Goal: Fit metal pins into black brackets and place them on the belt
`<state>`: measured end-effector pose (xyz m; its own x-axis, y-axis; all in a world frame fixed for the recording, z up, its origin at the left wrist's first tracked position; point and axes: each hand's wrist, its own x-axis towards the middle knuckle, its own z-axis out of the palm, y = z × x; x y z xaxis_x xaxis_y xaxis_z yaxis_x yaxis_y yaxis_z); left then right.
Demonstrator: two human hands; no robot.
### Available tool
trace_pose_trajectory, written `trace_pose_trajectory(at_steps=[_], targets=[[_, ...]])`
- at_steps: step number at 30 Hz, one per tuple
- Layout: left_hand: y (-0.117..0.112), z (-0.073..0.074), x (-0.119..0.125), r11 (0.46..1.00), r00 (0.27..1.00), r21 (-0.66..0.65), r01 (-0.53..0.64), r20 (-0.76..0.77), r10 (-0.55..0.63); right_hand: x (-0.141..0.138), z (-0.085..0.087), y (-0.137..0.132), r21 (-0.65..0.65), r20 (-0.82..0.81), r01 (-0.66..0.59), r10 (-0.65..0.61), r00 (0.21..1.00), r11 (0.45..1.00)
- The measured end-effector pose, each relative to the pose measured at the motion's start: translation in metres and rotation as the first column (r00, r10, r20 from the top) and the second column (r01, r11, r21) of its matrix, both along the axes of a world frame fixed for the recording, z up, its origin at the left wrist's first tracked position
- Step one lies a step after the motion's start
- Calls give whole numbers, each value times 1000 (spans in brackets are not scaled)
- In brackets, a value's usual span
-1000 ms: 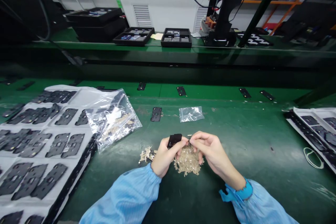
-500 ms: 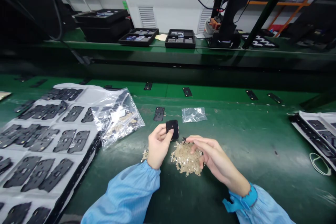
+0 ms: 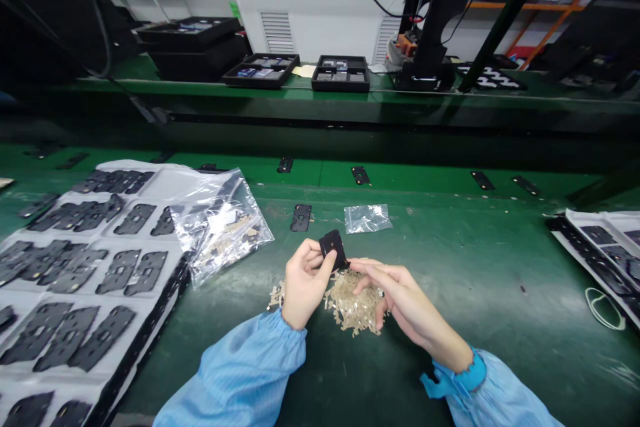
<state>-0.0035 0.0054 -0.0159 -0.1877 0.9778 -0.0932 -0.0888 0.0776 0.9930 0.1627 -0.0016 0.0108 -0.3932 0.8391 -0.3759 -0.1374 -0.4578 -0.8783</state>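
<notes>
My left hand [image 3: 307, 280] is closed on a flat black plastic plate [image 3: 333, 249], its thumb lying across the face and the fingers behind. The plate is tilted above a heap of small beige, partly shiny pieces [image 3: 354, 310]. My right hand [image 3: 395, 290] is over the heap's right side, fingers apart and thumb low. Its index fingertip meets the plate's lower right corner, where a tiny dark piece [image 3: 347, 265] shows; whether that is stuck to the finger or the plate I cannot tell. Some beige pieces [image 3: 277, 295] lie left of my left wrist.
A white compartmented tray [image 3: 165, 187] with several black plates fills the left. Beside it lies a clear bag of beige pieces [image 3: 225, 233]. A small clear bag [image 3: 369, 219] and a loose black plate [image 3: 301, 217] lie ahead. Another tray [image 3: 575, 240] and a rubber band [image 3: 605, 308] are right.
The held black plate has tilted and shifted slightly right and down. My right index fingertip, with the small dark piece beside it, has come to the plate's corner; before, there was a gap.
</notes>
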Motion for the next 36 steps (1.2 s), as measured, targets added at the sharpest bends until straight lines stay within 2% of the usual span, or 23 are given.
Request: trace_pose_trajectory(at_steps=[17, 26, 36], targets=[[-1, -1, 1, 999, 999, 20, 33, -25, -32, -1, 0, 1, -15, 12, 8, -8, 1000, 1000], [-1, -1, 2, 999, 999, 15, 42, -22, -42, -1, 5, 3, -78, -41, 21, -24, 999, 997], [0, 0, 0, 996, 996, 8, 91, 2, -91, 4, -3, 7, -91, -68, 34, -40, 997, 995]])
